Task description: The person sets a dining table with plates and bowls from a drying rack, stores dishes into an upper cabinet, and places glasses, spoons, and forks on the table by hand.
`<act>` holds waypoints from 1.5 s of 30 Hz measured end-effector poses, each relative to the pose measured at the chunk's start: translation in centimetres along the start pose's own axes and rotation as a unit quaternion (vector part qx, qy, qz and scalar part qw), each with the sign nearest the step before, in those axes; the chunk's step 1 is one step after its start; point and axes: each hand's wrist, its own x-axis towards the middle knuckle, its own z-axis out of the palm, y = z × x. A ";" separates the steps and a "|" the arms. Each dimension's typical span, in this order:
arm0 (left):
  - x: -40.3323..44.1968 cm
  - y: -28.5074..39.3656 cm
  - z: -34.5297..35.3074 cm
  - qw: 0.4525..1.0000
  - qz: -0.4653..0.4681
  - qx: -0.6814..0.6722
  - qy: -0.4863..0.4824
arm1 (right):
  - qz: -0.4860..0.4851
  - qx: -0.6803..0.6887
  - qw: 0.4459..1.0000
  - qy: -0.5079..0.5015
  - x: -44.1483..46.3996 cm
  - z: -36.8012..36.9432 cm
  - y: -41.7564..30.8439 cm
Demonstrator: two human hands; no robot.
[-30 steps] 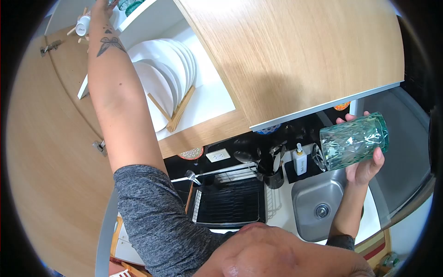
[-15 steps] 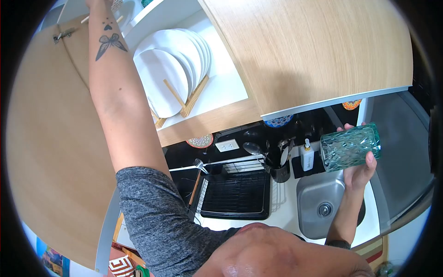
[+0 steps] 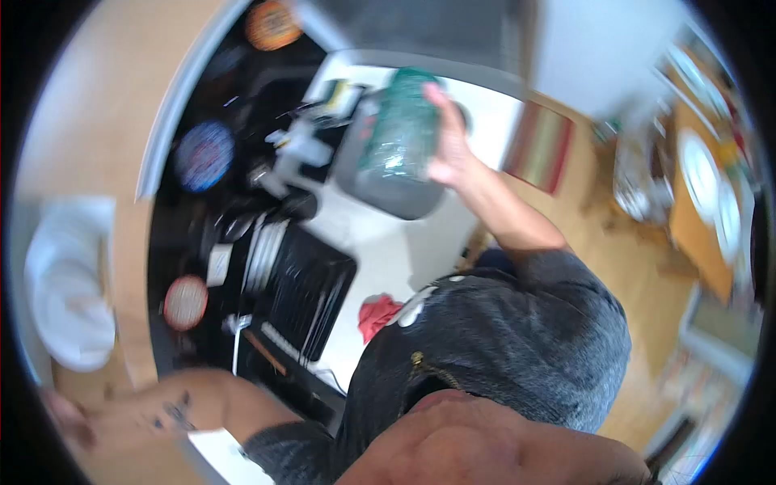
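Observation:
A large green patterned glass (image 3: 400, 129) is in my right hand (image 3: 449, 141), whose fingers and thumb wrap its side. It is tilted above the sink (image 3: 364, 182). At the far lower left my left hand (image 3: 69, 416) is smeared by motion, close to the wooden cabinet; its fingers are not clear, nor whether anything is in them. White plates (image 3: 65, 283) stand in the cabinet above that hand.
A black dish rack (image 3: 303, 283) sits on the white counter (image 3: 360, 234), with a red cloth (image 3: 377, 317) near my shirt. A blurred white bottle (image 3: 311, 145) is left of the sink. Behind me are a striped rug (image 3: 541, 145) and a wooden table (image 3: 697, 230) with plates.
The view has swung round to the right. My left hand has come down from the upper shelf to the lower left of the view. The green glass remains in my right hand.

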 end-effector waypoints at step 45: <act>-50.3 35.3 110.4 0.729 0.062 -0.180 -0.657 | -0.383 -0.022 0.791 0.476 -61.3 -27.5 -69.3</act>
